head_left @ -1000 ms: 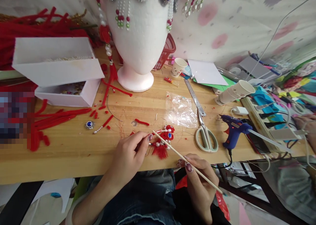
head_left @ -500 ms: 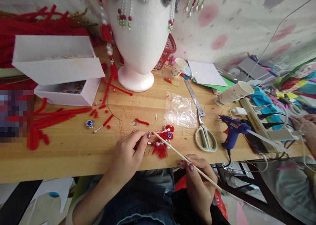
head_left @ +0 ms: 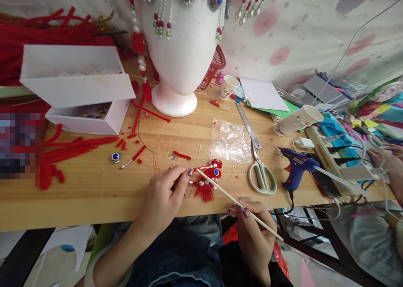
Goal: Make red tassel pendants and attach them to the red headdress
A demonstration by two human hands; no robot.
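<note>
My right hand (head_left: 256,232) is closed around a thin pale wooden stick (head_left: 220,189), which slants up and left across the table's front edge. The stick's upper end is close to the pinched thumb and forefinger of my left hand (head_left: 166,190). What those left fingers hold is too small or hidden to make out. Behind the stick lies a red ornament (head_left: 216,172) with a blue stone, white beads and a red tassel (head_left: 204,192), partly covered by the stick. A short red fuzzy strip (head_left: 181,155) rests just beyond my left hand.
Scissors (head_left: 262,173), a steel ruler (head_left: 248,125) and a blue glue gun (head_left: 297,165) lie to the right. A clear plastic bag (head_left: 231,140) is beyond the ornament. At the back stands a white foam head (head_left: 185,51); white boxes (head_left: 78,87) are left. Another person's hand (head_left: 385,161) shows far right.
Hardly anything differs. The view has shifted slightly, and my right thumb sits a little further along the stick. My left hand keeps its pinch.
</note>
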